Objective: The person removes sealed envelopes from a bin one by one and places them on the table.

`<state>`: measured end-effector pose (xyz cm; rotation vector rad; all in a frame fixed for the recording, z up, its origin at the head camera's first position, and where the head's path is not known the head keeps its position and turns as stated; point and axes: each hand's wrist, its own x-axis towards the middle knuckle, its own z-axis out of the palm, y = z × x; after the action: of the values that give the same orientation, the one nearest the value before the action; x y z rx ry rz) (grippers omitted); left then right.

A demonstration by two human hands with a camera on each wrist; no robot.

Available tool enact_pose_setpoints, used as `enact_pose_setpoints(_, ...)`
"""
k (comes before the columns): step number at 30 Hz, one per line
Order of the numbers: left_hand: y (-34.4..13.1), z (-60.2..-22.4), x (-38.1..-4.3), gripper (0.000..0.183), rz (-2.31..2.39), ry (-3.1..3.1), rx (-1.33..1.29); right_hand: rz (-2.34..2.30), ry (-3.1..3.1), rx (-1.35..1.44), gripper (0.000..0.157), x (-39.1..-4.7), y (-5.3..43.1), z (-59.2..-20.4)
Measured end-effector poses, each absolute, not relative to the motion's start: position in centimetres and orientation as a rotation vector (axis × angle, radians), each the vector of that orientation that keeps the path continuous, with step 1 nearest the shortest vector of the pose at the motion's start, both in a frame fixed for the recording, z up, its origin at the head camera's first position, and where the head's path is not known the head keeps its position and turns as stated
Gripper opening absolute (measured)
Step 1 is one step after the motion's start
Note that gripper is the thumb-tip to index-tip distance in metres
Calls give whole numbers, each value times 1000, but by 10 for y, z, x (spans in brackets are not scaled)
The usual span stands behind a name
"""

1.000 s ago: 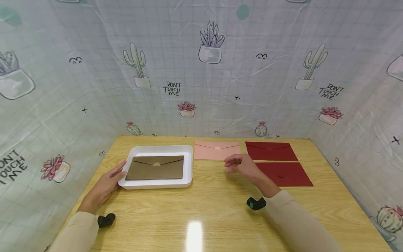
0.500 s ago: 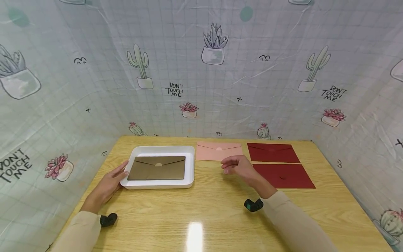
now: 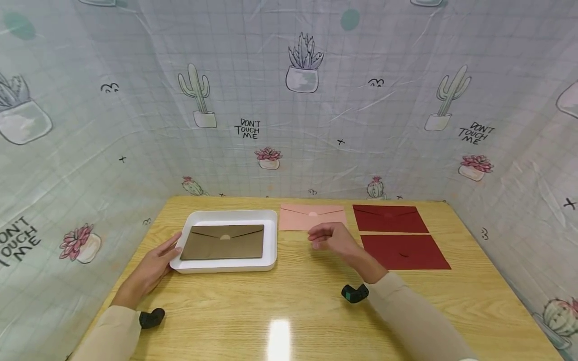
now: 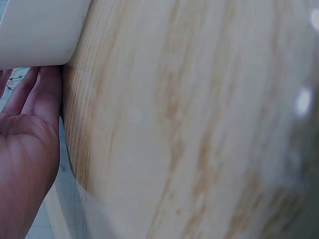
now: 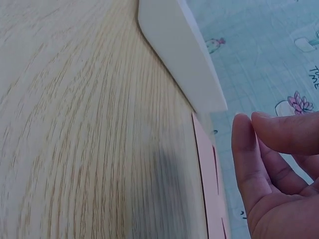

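Observation:
My left hand (image 3: 153, 265) holds the left side of a white tray (image 3: 273, 240), its thumb at the rim and its fingers along the wall. In the left wrist view, the fingers (image 4: 47, 94) reach up against that wall. A brown envelope (image 3: 223, 248) lies flap side up in the tray. My right hand (image 3: 336, 242), loosely curled and holding nothing, is above the table just in front of a pink envelope (image 3: 298, 218). In the right wrist view its thumb and index fingertips (image 5: 244, 127) are close together, beyond the pink envelope's edge.
Two dark red envelopes lie at the right: a back one (image 3: 388, 218) and a front one (image 3: 406, 252), partly behind the right forearm. The wooden table (image 3: 235, 316) is bounded by a cactus-printed cloth (image 3: 343, 100). Dark cameras are strapped to both wrists.
My right hand has drifted left, away from the red envelopes. The left hand stays at the tray, and no envelope has moved on the table.

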<state>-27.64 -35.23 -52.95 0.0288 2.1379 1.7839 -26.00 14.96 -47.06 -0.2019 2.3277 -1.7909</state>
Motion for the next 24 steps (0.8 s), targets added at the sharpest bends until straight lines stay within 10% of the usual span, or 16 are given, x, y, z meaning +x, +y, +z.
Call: enact_pose_setpoints(24, -352, -531, -274, 70, 1781, 2143, 25, -1823, 2276, -261, 37, -270, 100, -469)
